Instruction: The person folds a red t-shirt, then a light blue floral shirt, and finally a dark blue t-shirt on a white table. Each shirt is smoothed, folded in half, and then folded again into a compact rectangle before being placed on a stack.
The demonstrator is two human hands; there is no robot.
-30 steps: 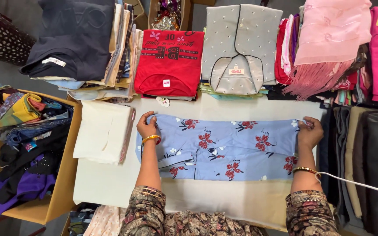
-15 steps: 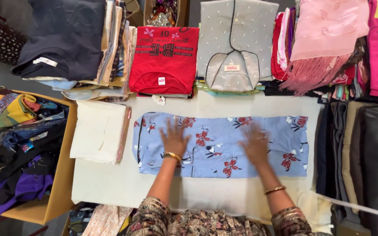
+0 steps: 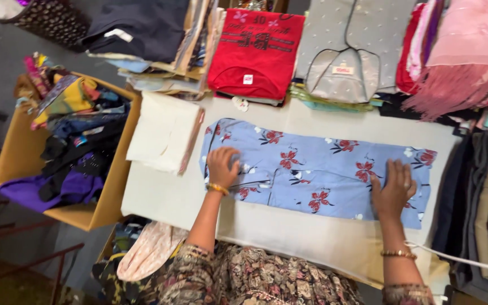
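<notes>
A light blue garment with red flowers [image 3: 312, 169] lies folded into a long strip across the white table [image 3: 289, 237]. My left hand [image 3: 222, 166] rests knuckles-up on the garment's left end, fingers curled onto the cloth. My right hand [image 3: 393, 189] lies flat on the right part, fingers spread. Both wrists wear gold bangles.
A folded cream cloth stack [image 3: 164, 131] sits left of the garment. Behind the table stand a red top [image 3: 254, 51], a grey dotted garment [image 3: 348, 48], dark folded clothes [image 3: 136, 25] and pink fringed cloth [image 3: 464, 56]. A cardboard box of mixed clothes [image 3: 66, 147] is at left; dark fabrics [image 3: 487, 203] hang at right.
My hands moved from the garment's ends to its middle, then spread apart again toward both ends. The camera view tilted and shifted right.
</notes>
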